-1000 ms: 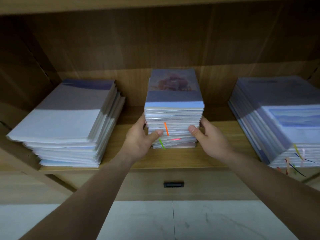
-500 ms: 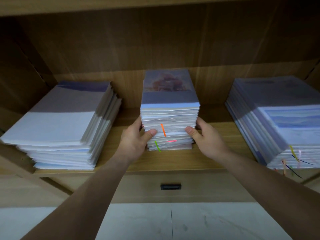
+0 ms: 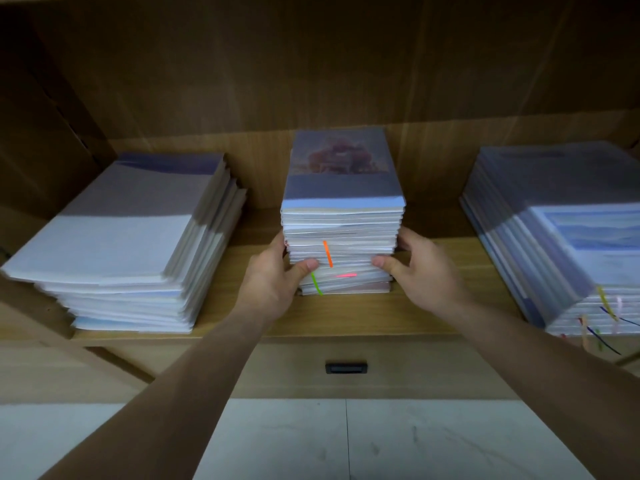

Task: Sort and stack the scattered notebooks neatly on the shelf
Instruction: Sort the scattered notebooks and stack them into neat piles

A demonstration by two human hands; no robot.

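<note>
**Examiner:** Where did the notebooks stand?

**Inspector:** In three piles on the wooden shelf [image 3: 346,317]. The middle stack [image 3: 343,220] stood between the left stack [image 3: 121,237] and the right stack [image 3: 554,244], apart from both. Its top cover was bluish with a reddish picture, too blurred to read.

**Examiner:** State of the hands?

**Inspector:** Both gripped the middle stack low down. The left hand [image 3: 277,282] held its left side, with the thumb laid across the front edges and the fingers round the side, out of sight. The right hand [image 3: 422,275] held the right side likewise, thumb on the front.

**Examiner:** Condition of that pile?

**Inspector:** The upper notebooks were squared; the lowest few sat slightly skewed. An orange tab [image 3: 327,253], a green tab [image 3: 316,283] and a pink tab [image 3: 346,275] showed on the front edges near the thumbs.

**Examiner:** The others?

**Inspector:** The left stack lay in steps, its edges uneven. The right stack carried coloured ribbons [image 3: 609,313] at its near corner, hanging over the shelf edge. Below the shelf was a dark drawer handle [image 3: 346,367], and beneath that, pale floor tiles [image 3: 381,441].
</note>
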